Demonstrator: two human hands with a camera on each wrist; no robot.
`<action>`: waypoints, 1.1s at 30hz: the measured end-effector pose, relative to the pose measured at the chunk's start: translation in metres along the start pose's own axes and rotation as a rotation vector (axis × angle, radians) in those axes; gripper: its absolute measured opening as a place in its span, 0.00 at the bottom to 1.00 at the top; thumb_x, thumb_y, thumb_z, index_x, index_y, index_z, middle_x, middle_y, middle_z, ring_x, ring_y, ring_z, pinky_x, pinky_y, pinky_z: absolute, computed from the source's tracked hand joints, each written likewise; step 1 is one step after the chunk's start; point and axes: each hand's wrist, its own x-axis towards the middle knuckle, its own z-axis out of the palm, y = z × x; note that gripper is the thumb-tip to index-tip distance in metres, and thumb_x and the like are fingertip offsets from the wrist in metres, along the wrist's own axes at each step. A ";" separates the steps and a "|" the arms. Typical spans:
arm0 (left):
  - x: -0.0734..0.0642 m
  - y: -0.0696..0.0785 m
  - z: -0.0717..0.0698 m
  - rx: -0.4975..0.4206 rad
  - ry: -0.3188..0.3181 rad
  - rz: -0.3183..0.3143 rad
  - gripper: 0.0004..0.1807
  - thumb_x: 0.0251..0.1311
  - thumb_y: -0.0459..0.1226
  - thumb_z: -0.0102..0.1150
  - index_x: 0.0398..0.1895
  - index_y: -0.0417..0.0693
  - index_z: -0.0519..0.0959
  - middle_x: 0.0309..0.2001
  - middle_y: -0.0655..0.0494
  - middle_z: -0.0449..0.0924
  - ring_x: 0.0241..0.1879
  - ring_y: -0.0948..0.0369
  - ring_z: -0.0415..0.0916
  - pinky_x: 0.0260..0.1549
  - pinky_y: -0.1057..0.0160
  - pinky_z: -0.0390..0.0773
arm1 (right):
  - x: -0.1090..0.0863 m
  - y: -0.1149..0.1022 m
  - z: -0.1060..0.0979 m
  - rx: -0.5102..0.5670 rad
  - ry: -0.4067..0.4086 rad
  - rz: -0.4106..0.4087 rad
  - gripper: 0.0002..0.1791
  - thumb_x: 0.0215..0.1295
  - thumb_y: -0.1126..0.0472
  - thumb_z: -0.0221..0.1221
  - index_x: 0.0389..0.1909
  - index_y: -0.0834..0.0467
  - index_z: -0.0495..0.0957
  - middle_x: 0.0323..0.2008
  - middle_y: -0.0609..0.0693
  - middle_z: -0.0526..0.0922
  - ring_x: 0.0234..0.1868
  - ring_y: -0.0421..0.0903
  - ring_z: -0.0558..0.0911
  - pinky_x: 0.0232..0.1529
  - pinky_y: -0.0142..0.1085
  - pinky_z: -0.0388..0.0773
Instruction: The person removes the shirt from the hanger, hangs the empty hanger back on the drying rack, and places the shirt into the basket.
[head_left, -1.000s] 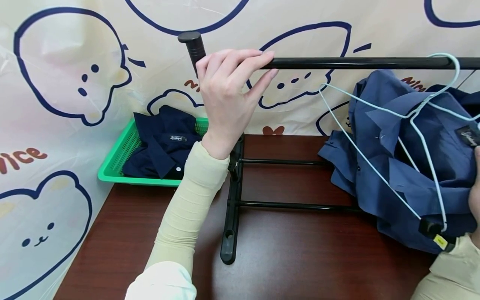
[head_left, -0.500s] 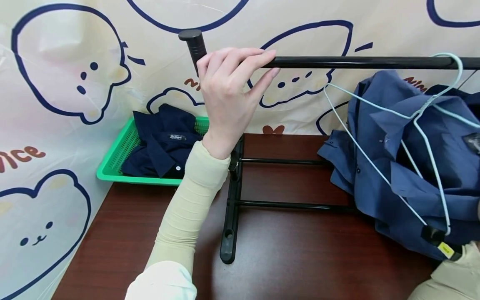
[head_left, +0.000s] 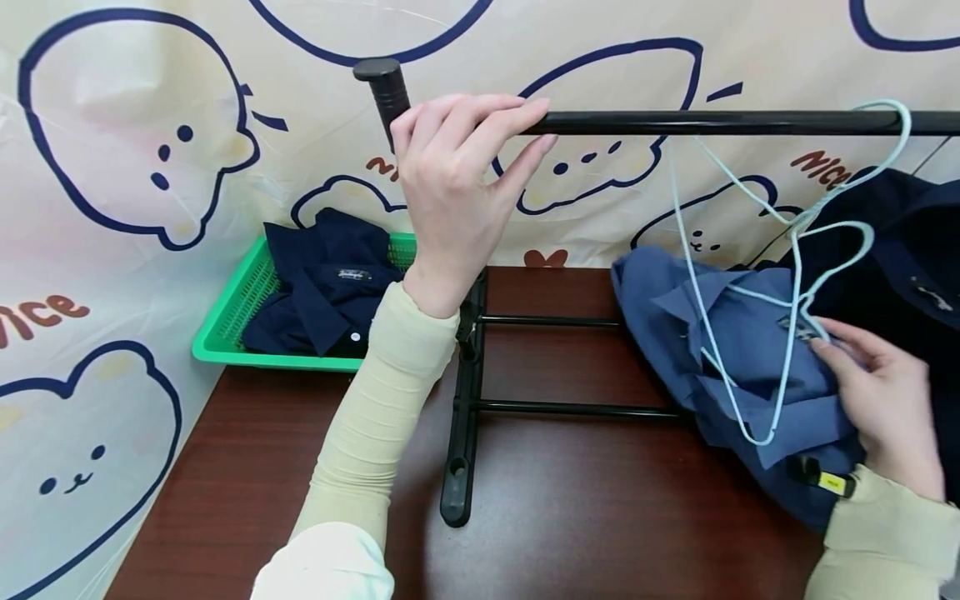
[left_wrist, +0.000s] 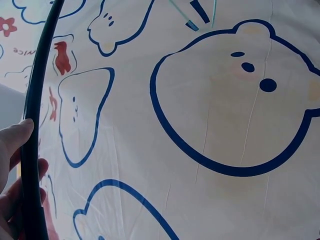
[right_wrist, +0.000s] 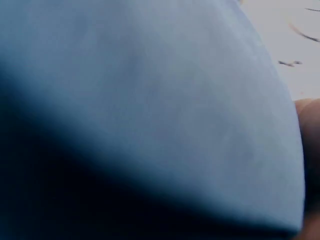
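My left hand (head_left: 457,183) grips the black rail (head_left: 712,123) of a clothes rack near its left end. Fingers and thumb (left_wrist: 17,137) lie around that rail in the left wrist view. My right hand (head_left: 885,383) pinches the shoulder wire of a pale blue clothes hanger (head_left: 855,227) just below its neck, at the collar of a slate-blue shirt (head_left: 675,308). That hanger's hook points up, free of the rail. Another pale hanger (head_left: 787,358) hangs from the rail in front of the shirt. Blue cloth (right_wrist: 175,100) fills most of the right wrist view, blurred.
A green basket (head_left: 217,337) with a folded navy shirt (head_left: 322,283) stands at the back left. Dark navy garments (head_left: 900,242) are at the far right. The rack's black foot (head_left: 461,450) and lower bars (head_left: 570,408) stand on the brown table (head_left: 585,517). A printed curtain (head_left: 225,50) is behind.
My right hand has come leftward into view with the shirt, which has dropped lower. A second hanger's hook now shows, and the hanging one has swung round. The left hand stays on the rail.
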 end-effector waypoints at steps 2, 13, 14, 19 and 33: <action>0.000 -0.001 -0.001 0.001 0.000 0.003 0.12 0.58 0.47 0.63 0.39 0.52 0.86 0.38 0.59 0.83 0.43 0.58 0.72 0.49 0.60 0.60 | 0.008 0.009 0.012 -0.092 -0.063 -0.051 0.25 0.68 0.54 0.54 0.64 0.54 0.69 0.44 0.40 0.82 0.40 0.28 0.76 0.33 0.18 0.66; -0.001 0.000 0.000 0.010 0.001 0.000 0.13 0.59 0.47 0.61 0.40 0.53 0.86 0.39 0.59 0.83 0.43 0.59 0.72 0.49 0.60 0.60 | 0.035 0.032 0.073 -0.349 -0.147 -0.240 0.24 0.67 0.63 0.48 0.63 0.66 0.66 0.56 0.70 0.69 0.57 0.68 0.66 0.54 0.56 0.60; -0.001 0.000 0.000 0.010 0.001 -0.001 0.13 0.59 0.48 0.61 0.40 0.53 0.86 0.39 0.59 0.83 0.43 0.59 0.72 0.49 0.60 0.60 | 0.037 0.032 0.077 -0.361 -0.176 -0.220 0.26 0.67 0.62 0.47 0.65 0.66 0.63 0.57 0.71 0.69 0.56 0.68 0.66 0.53 0.56 0.61; -0.001 0.000 0.000 -0.001 -0.002 -0.004 0.12 0.58 0.47 0.62 0.40 0.53 0.86 0.39 0.59 0.83 0.43 0.59 0.72 0.50 0.60 0.59 | 0.037 0.026 0.096 -0.334 -0.283 -0.148 0.28 0.68 0.63 0.46 0.67 0.67 0.58 0.57 0.70 0.69 0.58 0.68 0.65 0.54 0.56 0.61; -0.001 0.001 0.001 -0.004 -0.022 -0.029 0.14 0.59 0.49 0.60 0.40 0.53 0.86 0.40 0.59 0.83 0.45 0.59 0.72 0.51 0.61 0.58 | 0.010 -0.004 0.172 -0.083 -0.462 -0.254 0.18 0.64 0.70 0.52 0.55 0.62 0.76 0.51 0.61 0.77 0.51 0.55 0.74 0.49 0.47 0.68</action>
